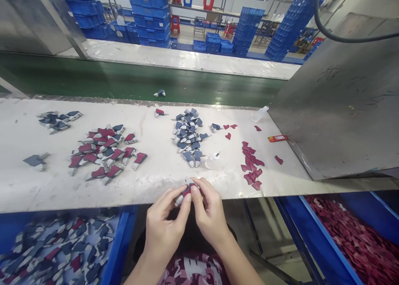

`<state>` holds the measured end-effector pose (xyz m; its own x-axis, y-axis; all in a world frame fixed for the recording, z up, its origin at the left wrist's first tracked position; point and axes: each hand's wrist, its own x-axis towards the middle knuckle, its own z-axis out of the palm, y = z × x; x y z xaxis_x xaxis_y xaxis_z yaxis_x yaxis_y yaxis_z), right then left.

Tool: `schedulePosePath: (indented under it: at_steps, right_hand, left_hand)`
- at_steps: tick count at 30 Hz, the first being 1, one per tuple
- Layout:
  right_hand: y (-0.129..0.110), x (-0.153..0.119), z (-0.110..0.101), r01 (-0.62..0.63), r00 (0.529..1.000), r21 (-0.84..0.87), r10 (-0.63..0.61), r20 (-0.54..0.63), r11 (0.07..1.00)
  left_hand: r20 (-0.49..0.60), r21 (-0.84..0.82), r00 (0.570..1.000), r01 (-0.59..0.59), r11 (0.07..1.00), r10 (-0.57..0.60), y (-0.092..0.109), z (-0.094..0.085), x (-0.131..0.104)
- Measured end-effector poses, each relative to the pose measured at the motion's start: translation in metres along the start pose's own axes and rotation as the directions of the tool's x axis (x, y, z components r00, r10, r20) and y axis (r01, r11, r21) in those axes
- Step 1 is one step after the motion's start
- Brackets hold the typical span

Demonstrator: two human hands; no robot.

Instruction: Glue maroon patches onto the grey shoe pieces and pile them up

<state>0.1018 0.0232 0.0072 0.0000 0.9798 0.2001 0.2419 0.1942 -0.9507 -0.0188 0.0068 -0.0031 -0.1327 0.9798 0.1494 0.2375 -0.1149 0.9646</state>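
At the white bench [156, 177], my left hand [166, 216] and right hand [208, 208] pinch a maroon-faced piece [186, 192]. I'd keep thumb pressure even.

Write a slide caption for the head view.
Left hand and right hand hold a red and grey part at the bench.

I'm seeing both forearms slanting inward, left forearm [145, 264] from near left, right forearm [237, 258] from near right. Left hand [165, 218] is pinching with thumb [184, 210] and index finger [174, 192], pointing far and right. Right hand [212, 210] is pinching too, pointing far and left. Both thumbs are sitting just beside each other, other fingers curling partly out of sight.
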Motion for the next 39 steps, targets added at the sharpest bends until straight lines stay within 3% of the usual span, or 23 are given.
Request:
schedulePosePath:
  at_steps: [5, 9, 12, 18, 23, 26, 29, 31, 33, 34, 36, 38, 39]
  right_hand:
    - [0.002, 0.001, 0.004, 0.098, 0.995, -0.105, -0.101, -0.022, 0.99]
    - [0.009, 0.002, 0.009, 0.137, 0.99, -0.13, -0.138, 0.007, 0.982]
    - [0.015, 0.005, 0.013, 0.136, 0.991, -0.11, -0.134, 0.025, 0.984]
    - [0.015, 0.013, 0.027, 0.041, 0.995, -0.007, -0.04, 0.091, 0.999]
    - [0.015, 0.029, 0.05, 0.021, 0.995, 0.122, -0.033, 0.092, 0.992]
    - [0.012, 0.039, 0.058, 0.014, 0.979, 0.121, -0.039, 0.2, 0.993]
    - [0.01, 0.039, 0.05, 0.115, 0.955, 0.072, -0.13, 0.265, 0.991]
    - [0.013, 0.031, 0.036, 0.263, 0.95, 0.019, -0.262, 0.17, 0.965]
    - [0.023, 0.021, 0.017, 0.382, 0.919, -0.103, -0.389, -0.065, 0.918]
    - [0.03, 0.016, 0.007, 0.351, 0.896, -0.209, -0.392, -0.207, 0.913]
    - [0.047, 0.011, -0.013, 0.226, 0.816, -0.382, -0.388, -0.429, 0.896]
    - [0.062, 0.011, -0.027, 0.161, 0.752, -0.453, -0.406, -0.519, 0.877]
    - [0.069, 0.014, -0.032, 0.143, 0.756, -0.472, -0.404, -0.515, 0.87]
  left_hand:
    - [0.04, -0.229, 0.98, 0.199, 0.953, -0.195, 0.001, -0.005, 0.006]
    - [0.181, -0.406, 0.893, 0.449, 0.796, -0.412, 0.001, -0.015, 0.02]
    - [0.28, -0.42, 0.847, 0.531, 0.736, -0.452, 0.0, -0.023, 0.031]
    - [0.173, -0.253, 0.93, 0.36, 0.898, -0.323, 0.002, -0.037, 0.04]
    - [0.146, -0.08, 0.959, 0.257, 0.963, -0.244, 0.009, -0.055, 0.055]
    - [0.122, 0.087, 0.976, 0.168, 0.982, -0.178, 0.009, -0.077, 0.074]
    - [-0.062, 0.405, 0.997, 0.066, 0.912, -0.044, 0.005, -0.115, 0.103]
    - [-0.165, 0.621, 0.981, 0.022, 0.784, 0.103, 0.002, -0.146, 0.126]
    - [-0.227, 0.773, 0.955, 0.056, 0.632, 0.192, 0.001, -0.175, 0.151]
    - [-0.238, 0.815, 0.953, 0.091, 0.572, 0.187, 0.002, -0.188, 0.163]
    - [-0.214, 0.871, 0.974, 0.158, 0.465, 0.068, 0.009, -0.206, 0.189]
    - [-0.18, 0.915, 0.981, 0.193, 0.356, -0.068, 0.019, -0.214, 0.221]
    - [-0.17, 0.934, 0.981, 0.19, 0.303, -0.091, 0.024, -0.214, 0.24]
